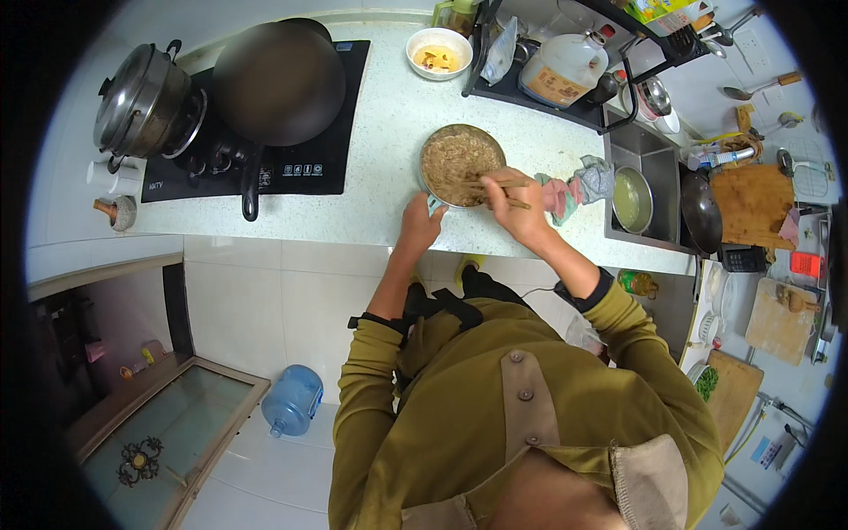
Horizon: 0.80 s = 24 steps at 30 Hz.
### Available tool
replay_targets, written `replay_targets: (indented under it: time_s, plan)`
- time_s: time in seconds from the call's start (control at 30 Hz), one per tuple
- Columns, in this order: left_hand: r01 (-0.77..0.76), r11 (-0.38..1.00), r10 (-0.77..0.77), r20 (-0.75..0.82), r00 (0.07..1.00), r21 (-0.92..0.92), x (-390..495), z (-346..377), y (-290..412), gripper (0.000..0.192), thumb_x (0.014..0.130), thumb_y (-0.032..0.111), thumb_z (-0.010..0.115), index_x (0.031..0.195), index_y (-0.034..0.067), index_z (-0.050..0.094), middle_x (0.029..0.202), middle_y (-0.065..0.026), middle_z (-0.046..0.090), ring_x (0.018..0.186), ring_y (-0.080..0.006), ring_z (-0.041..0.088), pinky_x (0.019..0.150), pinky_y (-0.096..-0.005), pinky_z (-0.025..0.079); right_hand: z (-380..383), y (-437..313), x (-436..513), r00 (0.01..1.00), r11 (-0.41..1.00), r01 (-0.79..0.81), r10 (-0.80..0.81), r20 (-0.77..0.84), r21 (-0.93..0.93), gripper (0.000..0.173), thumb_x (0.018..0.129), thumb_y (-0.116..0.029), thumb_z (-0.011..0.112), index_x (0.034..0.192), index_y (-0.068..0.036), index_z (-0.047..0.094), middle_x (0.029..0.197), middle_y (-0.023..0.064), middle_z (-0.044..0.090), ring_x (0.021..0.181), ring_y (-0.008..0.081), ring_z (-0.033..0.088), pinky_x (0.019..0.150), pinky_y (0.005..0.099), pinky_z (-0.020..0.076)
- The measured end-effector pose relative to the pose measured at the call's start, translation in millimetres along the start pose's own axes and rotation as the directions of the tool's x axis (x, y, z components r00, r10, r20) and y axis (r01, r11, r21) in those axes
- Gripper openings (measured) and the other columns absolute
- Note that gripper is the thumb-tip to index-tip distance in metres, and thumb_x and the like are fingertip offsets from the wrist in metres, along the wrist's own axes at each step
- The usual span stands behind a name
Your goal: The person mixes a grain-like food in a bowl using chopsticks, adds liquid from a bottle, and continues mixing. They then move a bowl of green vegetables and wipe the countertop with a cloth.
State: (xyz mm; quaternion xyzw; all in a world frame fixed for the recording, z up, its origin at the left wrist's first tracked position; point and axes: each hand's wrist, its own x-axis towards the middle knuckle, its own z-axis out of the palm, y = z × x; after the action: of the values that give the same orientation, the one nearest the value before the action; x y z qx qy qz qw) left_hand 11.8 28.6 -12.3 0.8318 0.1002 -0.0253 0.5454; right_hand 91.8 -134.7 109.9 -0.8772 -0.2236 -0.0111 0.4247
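A round metal bowl [422, 173] sits on the pale speckled countertop, filled with a brown, coarse mixture [460, 156] that looks like minced filling. My left hand [420, 228] grips a light blue-green piece [434, 203] at the bowl's near edge; whether this is a handle or a clip I cannot tell. A pair of wooden chopsticks [511, 183] is held in my right hand [519, 211], and their tips dip into the mixture. Just right of that hand lie crumpled pink, green and grey cloths [563, 196].
On the left, a wok [278, 86] and a lidded steel pot [142, 99] stand on a black cooktop [311, 180]. A white bowl [440, 38] with yellowish liquid is behind. Farther right are a black rack [550, 109] with a jug [563, 69] and a sink [652, 142] holding a pot [633, 200].
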Motion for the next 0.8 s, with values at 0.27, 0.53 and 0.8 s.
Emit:
replay_targets:
  time_s: [0.27,0.53,0.8]
  plan:
    - [-0.003,1.000,0.003,-0.019,1.000,0.004,0,-1,2,0.031,0.082,0.017,0.065,0.098,-0.005,0.051,0.088,-0.0253,0.057,0.085,-0.0436,0.055,0.072,-0.0469,0.042,6,0,-6,0.973,0.973,0.173,-0.193,-0.126,-0.155,0.007,0.081,0.000,0.061,0.078,0.002,0.067,0.073,0.0162,0.065,0.066,0.0301,0.063,0.058,0.0339,0.0501]
    - [-0.008,1.000,0.008,-0.005,1.000,0.010,1,-2,2,0.030,0.082,0.018,0.065,0.097,-0.005,0.051,0.089,-0.0261,0.057,0.087,-0.0436,0.055,0.072,-0.0468,0.043,-6,18,12,0.956,0.974,0.181,-0.208,-0.208,-0.139,0.016,0.084,-0.005,0.062,0.071,0.004,0.066,0.072,0.0158,0.066,0.060,0.0223,0.063,0.053,0.0308,0.0491]
    - [0.026,0.999,-0.027,0.020,0.999,0.041,2,-1,0,0.034,0.083,0.019,0.065,0.100,-0.007,0.051,0.090,-0.0275,0.056,0.087,-0.0436,0.055,0.072,-0.0472,0.043,-38,18,53,0.948,0.953,0.301,-0.297,0.117,-0.016,0.017,0.088,-0.012,0.059,0.085,0.003,0.066,0.071,0.0116,0.062,0.055,0.0186,0.060,0.051,0.0281,0.0479]
